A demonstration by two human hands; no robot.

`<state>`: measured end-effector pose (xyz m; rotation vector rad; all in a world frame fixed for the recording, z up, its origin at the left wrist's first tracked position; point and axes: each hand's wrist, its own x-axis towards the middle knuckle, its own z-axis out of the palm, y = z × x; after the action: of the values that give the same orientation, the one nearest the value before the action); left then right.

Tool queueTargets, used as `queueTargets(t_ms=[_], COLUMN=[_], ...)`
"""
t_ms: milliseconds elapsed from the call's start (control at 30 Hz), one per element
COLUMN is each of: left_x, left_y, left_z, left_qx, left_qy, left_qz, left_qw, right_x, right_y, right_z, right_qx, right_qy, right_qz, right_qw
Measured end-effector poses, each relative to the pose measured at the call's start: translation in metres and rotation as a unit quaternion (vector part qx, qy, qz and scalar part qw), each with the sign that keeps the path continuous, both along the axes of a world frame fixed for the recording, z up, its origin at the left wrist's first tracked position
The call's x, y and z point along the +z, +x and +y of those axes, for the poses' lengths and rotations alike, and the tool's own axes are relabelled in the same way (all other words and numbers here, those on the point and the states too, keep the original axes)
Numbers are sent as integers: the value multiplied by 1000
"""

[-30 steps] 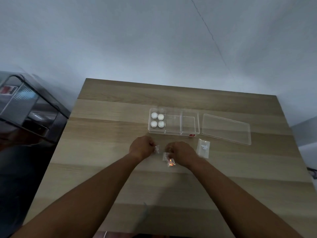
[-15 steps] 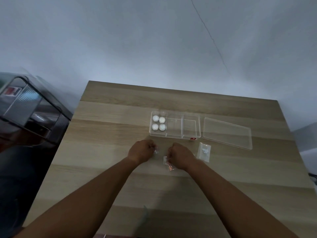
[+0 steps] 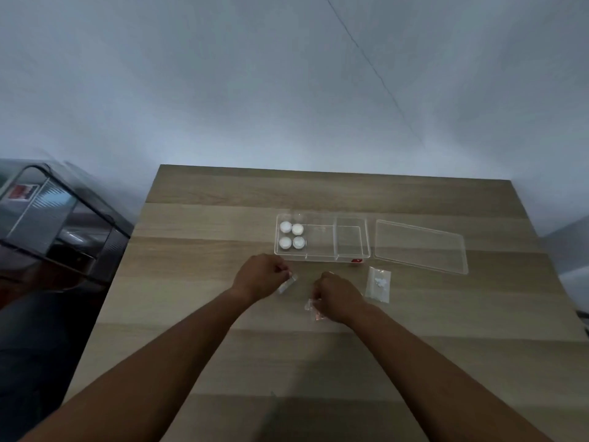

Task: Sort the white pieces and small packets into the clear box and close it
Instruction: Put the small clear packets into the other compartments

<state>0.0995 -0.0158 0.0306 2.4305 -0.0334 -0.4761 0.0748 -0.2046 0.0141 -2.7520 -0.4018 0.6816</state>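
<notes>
A clear box (image 3: 322, 258) with dividers stands open on the wooden table (image 3: 204, 314). Several round white pieces (image 3: 292, 235) sit in its left compartment; the other compartments look bare. Its clear lid (image 3: 420, 245) lies flat to the right. My left hand (image 3: 259, 275) pinches a small clear packet (image 3: 287, 284) just in front of the box. My right hand (image 3: 339, 296) grips a small packet with orange bits (image 3: 314, 309). A third packet with white bits (image 3: 378, 283) lies on the table right of my right hand.
A dark glass-fronted cabinet (image 3: 47, 218) stands beside the table's left edge. A pale wall rises behind the table's far edge. The table's right edge runs close past the lid.
Both hands have stayed in front of the box. My left hand has lifted its packet a little up and right, and the two packets are now further apart.
</notes>
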Motion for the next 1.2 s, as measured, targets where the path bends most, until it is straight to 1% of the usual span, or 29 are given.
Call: queueTargets(t_ms=[100,133,233,367,500,567,633,733,800,900,1000,1100,1200], left_x=[19,26,41,45,36,31,25,14,10,4,3,7,11], left_y=[10,16,38,67,87,93,96,98,97,96,94,90,82], left_z=[-6,-9,-22,-43,-64,-73,-79,-86,-88,-84,-76,-65,-48], left_qx=[-9,-10,-10,-13,-38,-54,-66,-65,-66,-82,-77,-28,56], left_qy=[-24,-26,-17,-5,55,124,181,244,265,261,219,167,111], left_qz=[-12,-19,-39,-43,-54,-82,-87,-89,-103,-124,-146,-166,-171], left_qw=[1000,999,999,999,996,987,977,963,956,954,962,971,977], right_x=[0,0,-2,0,4,6,9,14,17,23,34,47,57], right_y=[-4,-6,-11,-12,-10,-10,-10,-8,-5,1,13,32,56], right_z=[1,-1,-11,-27,-42,-49,-55,-63,-67,-73,-75,-73,-64], right_qx=[-7,-23,-113,-214,-278,-304,-322,-349,-368,-384,-382,-372,-360], right_qy=[14,29,94,175,213,228,229,234,250,271,280,276,287], right_qz=[-7,-3,20,27,39,40,31,17,8,-6,-22,-40,-45], right_qw=[1000,999,989,961,936,924,918,907,896,883,880,885,887])
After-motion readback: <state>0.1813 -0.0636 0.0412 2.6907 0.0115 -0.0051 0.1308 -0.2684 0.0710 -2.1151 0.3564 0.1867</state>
